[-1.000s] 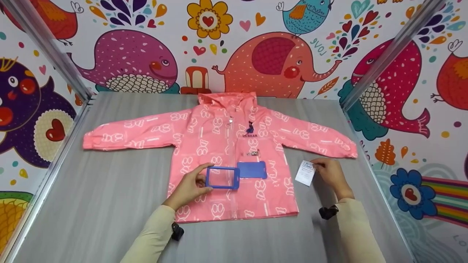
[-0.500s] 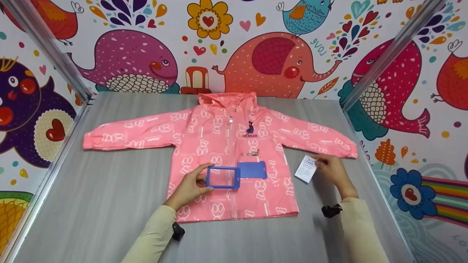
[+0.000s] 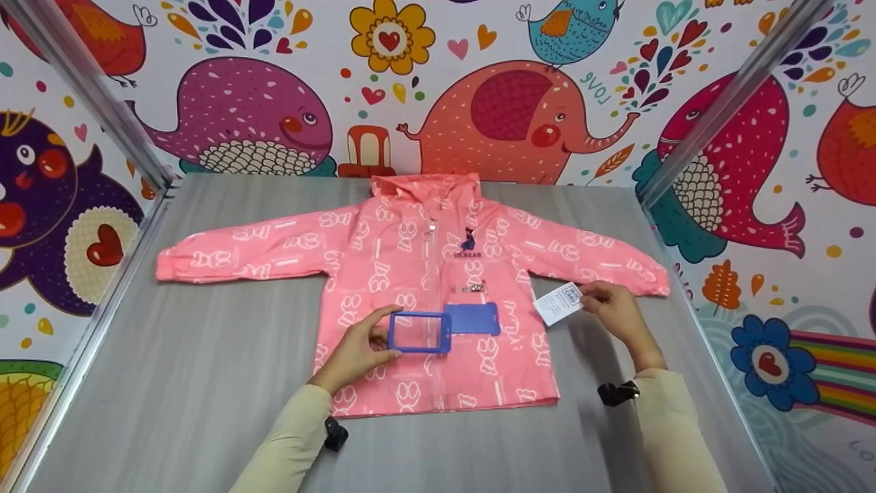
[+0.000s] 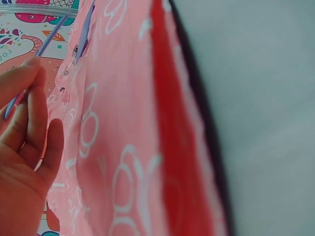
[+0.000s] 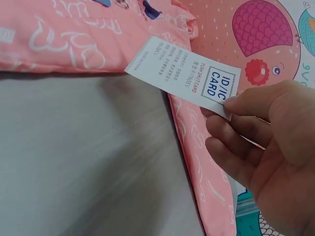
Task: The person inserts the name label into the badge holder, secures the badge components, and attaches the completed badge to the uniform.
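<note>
My left hand (image 3: pixel 356 351) pinches the left side of a blue badge holder frame (image 3: pixel 419 352) above the front of a pink jacket (image 3: pixel 383 233). Through the frame's window the jacket's pattern shows. A flat blue backing panel (image 3: pixel 473 319) lies on the jacket just right of the frame. My right hand (image 3: pixel 616 311) pinches a white paper card (image 3: pixel 558 305) by one corner, beside the jacket's right edge. In the right wrist view the card (image 5: pixel 184 76) reads "ID/IC CARD" and is tilted, raised over the table.
A small metal clip (image 3: pixel 477 288) lies on the jacket above the blue panel. The jacket is spread face up with both sleeves out on a grey table (image 3: pixel 205 383). Printed walls (image 3: pixel 260 116) with metal corner posts enclose the back and sides.
My right hand has raised the card slightly and turned it toward the jacket, so its free end now points left. The left hand and frame have shifted only slightly right.
</note>
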`<state>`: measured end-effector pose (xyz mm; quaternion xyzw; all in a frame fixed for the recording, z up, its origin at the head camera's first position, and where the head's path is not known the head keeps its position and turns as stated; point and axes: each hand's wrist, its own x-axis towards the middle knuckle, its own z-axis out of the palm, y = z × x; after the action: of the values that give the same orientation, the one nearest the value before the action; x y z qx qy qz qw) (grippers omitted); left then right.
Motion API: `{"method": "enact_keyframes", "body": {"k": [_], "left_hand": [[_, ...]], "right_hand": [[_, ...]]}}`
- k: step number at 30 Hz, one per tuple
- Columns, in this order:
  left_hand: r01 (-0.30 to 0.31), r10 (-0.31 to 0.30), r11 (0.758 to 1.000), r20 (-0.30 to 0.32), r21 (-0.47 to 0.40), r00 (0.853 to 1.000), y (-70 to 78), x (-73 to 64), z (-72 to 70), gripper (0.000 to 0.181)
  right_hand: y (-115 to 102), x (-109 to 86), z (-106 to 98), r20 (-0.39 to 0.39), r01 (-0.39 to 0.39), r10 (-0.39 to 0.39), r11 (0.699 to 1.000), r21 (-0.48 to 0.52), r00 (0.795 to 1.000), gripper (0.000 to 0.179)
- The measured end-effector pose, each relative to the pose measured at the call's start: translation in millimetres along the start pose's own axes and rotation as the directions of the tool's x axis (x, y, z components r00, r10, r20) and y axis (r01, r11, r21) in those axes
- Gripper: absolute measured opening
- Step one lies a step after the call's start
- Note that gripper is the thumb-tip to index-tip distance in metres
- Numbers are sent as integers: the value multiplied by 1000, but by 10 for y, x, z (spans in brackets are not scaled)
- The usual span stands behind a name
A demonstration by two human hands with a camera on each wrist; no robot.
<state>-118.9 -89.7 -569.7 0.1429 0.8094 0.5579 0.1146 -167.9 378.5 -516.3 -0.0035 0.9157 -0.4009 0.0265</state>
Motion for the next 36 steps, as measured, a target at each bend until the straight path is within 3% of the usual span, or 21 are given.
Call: {"method": "enact_keyframes", "body": {"k": [6, 10, 16, 22, 30, 36], "left_hand": [[-13, 13, 1000, 3, -5, 1000, 7, 20, 18, 81], [-39, 39, 999, -1, -12, 999, 19, 38, 27, 80], [-21, 21, 1000, -16, -9, 1000, 35, 68, 42, 79], [16, -17, 999, -28, -35, 999, 46, 88, 47, 80], [-1, -1, 999, -38, -41, 999, 39, 109, 60, 80], [-16, 13, 998, -53, -60, 999, 22, 113, 77, 81]], "right_hand": [[-86, 9, 151, -1, 56, -56, 988, 146, 998, 24], [-127, 12, 271, 0, 107, -110, 961, 254, 994, 34], [-195, -51, 419, 17, 154, -162, 961, 230, 987, 39], [-296, -91, 563, 20, 126, -134, 967, 223, 991, 36], [-577, -214, 650, 56, 20, -37, 960, 280, 998, 36], [-748, -307, 712, 70, 27, -51, 953, 300, 996, 35]]}}
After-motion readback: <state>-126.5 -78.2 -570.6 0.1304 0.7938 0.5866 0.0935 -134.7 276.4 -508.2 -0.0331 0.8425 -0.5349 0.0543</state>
